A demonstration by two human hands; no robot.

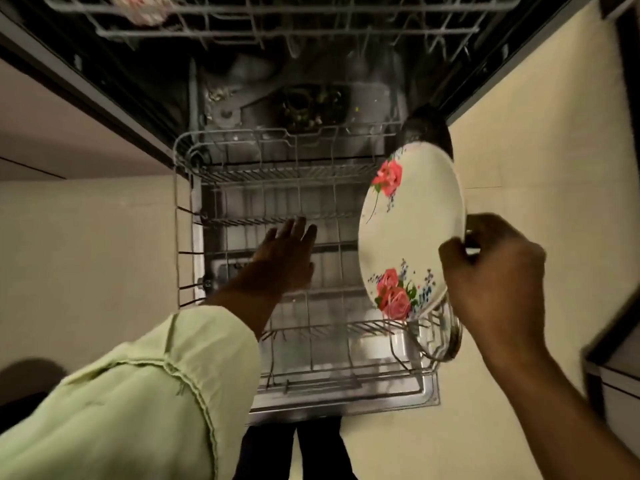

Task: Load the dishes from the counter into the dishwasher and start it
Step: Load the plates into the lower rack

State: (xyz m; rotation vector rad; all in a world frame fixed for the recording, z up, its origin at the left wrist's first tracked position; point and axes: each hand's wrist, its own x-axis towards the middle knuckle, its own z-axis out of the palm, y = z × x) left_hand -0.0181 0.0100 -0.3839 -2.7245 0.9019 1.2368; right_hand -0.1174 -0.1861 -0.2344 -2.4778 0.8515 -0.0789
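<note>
Head view: right hand [495,271] grips plate [408,233] by rim, on edge over right side of lower rack [277,174]. Left hand [287,258] over rack middle, fingers [298,226] straight, spread, holding nothing. Upper rack [277,15] above.

The lower rack [277,178] lies on the open door [346,403], with the upper rack [277,10] far behind it. The plate [408,237] stands on edge at the lower rack's right side, gripped at its right rim by the right hand [498,271]. The left hand [287,258] hovers over the rack's middle, left of the plate.
</note>
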